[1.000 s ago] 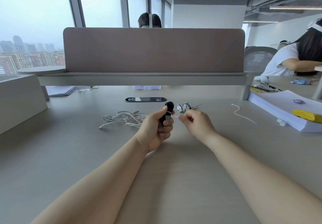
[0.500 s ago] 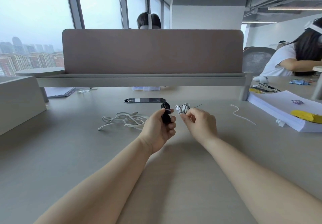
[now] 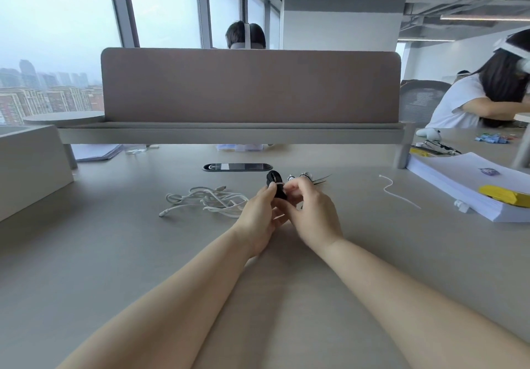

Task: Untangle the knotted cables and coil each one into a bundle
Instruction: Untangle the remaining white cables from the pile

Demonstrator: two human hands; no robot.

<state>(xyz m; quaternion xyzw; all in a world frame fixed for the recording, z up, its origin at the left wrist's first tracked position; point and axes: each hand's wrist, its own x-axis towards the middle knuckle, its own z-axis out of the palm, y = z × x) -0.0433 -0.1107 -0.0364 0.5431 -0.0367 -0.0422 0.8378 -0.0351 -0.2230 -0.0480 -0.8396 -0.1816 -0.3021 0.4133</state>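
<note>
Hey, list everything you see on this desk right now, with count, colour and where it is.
desk: one, grey, foreground
black cable bundle: one, black with a white tie, held above the desk
white cables: one tangle, white, left of the black bundle
small bundles: about two, white and dark, just beyond the black bundle
loose tie: one, white, further right
paper stack: one, white, far right
left hand: grips the black bundle
right hand: pinches the same bundle
</note>
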